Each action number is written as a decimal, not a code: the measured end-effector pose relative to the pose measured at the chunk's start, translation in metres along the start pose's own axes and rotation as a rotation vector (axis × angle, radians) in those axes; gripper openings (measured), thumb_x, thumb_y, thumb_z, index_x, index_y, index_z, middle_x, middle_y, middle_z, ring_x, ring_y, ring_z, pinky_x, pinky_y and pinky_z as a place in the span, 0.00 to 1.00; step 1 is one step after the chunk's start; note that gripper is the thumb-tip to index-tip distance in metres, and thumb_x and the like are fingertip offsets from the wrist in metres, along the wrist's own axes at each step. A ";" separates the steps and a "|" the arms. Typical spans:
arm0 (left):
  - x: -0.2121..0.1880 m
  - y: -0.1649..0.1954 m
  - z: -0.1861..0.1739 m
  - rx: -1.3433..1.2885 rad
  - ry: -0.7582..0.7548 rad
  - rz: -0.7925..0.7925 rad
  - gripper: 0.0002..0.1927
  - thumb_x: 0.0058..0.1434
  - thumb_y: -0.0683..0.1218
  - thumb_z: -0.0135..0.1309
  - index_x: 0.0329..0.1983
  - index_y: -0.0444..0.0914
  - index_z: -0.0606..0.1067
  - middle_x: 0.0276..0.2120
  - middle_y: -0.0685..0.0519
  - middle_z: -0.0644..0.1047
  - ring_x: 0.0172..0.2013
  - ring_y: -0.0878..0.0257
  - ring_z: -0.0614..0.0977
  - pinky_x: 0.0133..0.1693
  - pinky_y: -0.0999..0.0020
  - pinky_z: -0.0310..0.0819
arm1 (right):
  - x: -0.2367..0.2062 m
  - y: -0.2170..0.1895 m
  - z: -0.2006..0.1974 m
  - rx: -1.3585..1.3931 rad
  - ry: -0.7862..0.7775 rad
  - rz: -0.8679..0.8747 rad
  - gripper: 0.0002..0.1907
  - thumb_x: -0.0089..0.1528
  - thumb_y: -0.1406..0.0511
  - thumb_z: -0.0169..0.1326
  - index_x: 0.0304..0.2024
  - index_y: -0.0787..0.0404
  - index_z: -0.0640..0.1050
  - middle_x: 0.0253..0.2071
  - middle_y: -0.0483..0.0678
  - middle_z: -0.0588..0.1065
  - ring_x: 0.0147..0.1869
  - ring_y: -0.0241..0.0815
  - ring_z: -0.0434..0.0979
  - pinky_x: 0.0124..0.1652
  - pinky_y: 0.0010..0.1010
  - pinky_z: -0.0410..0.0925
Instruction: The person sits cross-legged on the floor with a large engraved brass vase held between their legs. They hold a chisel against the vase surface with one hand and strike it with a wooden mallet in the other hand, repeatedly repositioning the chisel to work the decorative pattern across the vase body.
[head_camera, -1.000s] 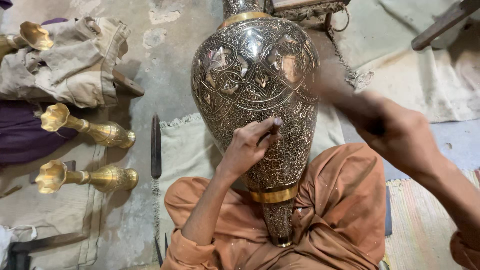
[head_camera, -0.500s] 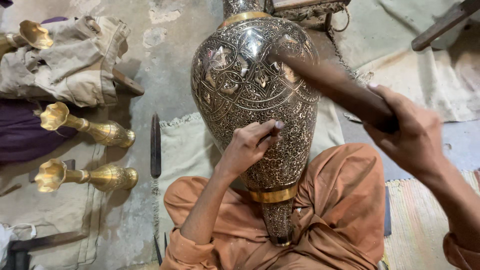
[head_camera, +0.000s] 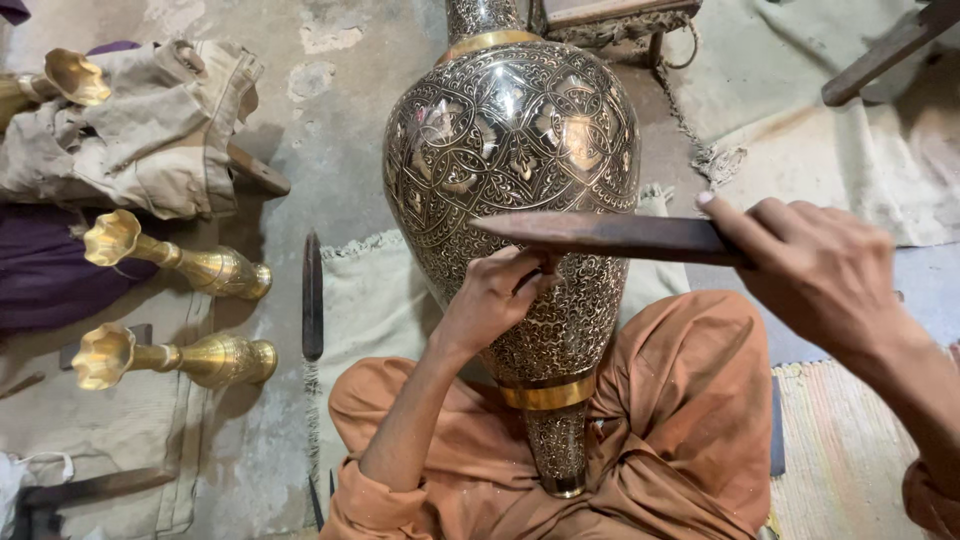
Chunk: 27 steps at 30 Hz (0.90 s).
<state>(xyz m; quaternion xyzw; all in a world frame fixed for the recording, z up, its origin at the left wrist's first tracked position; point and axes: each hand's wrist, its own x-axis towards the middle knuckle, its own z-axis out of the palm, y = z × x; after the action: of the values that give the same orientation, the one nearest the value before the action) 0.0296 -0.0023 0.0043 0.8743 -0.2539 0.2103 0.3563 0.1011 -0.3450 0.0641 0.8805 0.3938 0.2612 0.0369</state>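
A large engraved metal vase (head_camera: 510, 150) with dark patterned surface and gold bands lies across my lap, its narrow end between my orange-clad knees. My left hand (head_camera: 495, 295) rests against the vase's belly, fingers pinched on a small engraving tool whose tip touches the metal. My right hand (head_camera: 815, 270) grips a long dark wooden stick (head_camera: 600, 233), held level just above the left hand and across the vase.
Two brass vases (head_camera: 180, 265) (head_camera: 175, 358) lie on the floor at left, a third (head_camera: 70, 78) near crumpled cloth (head_camera: 140, 130). A dark metal file (head_camera: 312, 295) lies beside a pale mat. A striped rug (head_camera: 850, 450) is at right.
The right hand has swung the wooden stick down from a raised, angled position to level, close above the left hand's tool. The left hand stays on the vase.
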 end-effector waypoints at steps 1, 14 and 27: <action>-0.001 0.000 0.000 0.041 0.021 0.109 0.12 0.68 0.41 0.60 0.49 0.41 0.69 0.42 0.45 0.81 0.31 0.59 0.82 0.31 0.68 0.81 | -0.001 -0.001 0.002 0.117 0.039 0.095 0.24 0.59 0.66 0.70 0.58 0.55 0.80 0.29 0.45 0.78 0.27 0.40 0.77 0.25 0.30 0.67; 0.002 0.004 -0.006 -0.056 -0.049 -0.200 0.21 0.63 0.42 0.61 0.60 0.41 0.74 0.32 0.48 0.80 0.30 0.56 0.82 0.33 0.60 0.78 | 0.007 -0.007 -0.020 0.517 0.237 0.316 0.22 0.66 0.64 0.66 0.59 0.56 0.73 0.34 0.48 0.77 0.33 0.44 0.77 0.34 0.34 0.69; 0.002 0.006 -0.009 -0.082 -0.055 -0.125 0.15 0.67 0.42 0.59 0.56 0.42 0.75 0.41 0.50 0.83 0.35 0.58 0.85 0.39 0.63 0.82 | 0.016 -0.021 -0.019 0.056 -0.231 0.169 0.21 0.64 0.63 0.62 0.61 0.50 0.77 0.29 0.46 0.78 0.28 0.41 0.77 0.26 0.34 0.69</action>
<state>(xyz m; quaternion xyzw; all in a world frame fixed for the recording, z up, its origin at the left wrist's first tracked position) 0.0259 -0.0004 0.0144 0.8787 -0.2168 0.1528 0.3969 0.0865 -0.3216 0.0817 0.9355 0.3183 0.1493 0.0354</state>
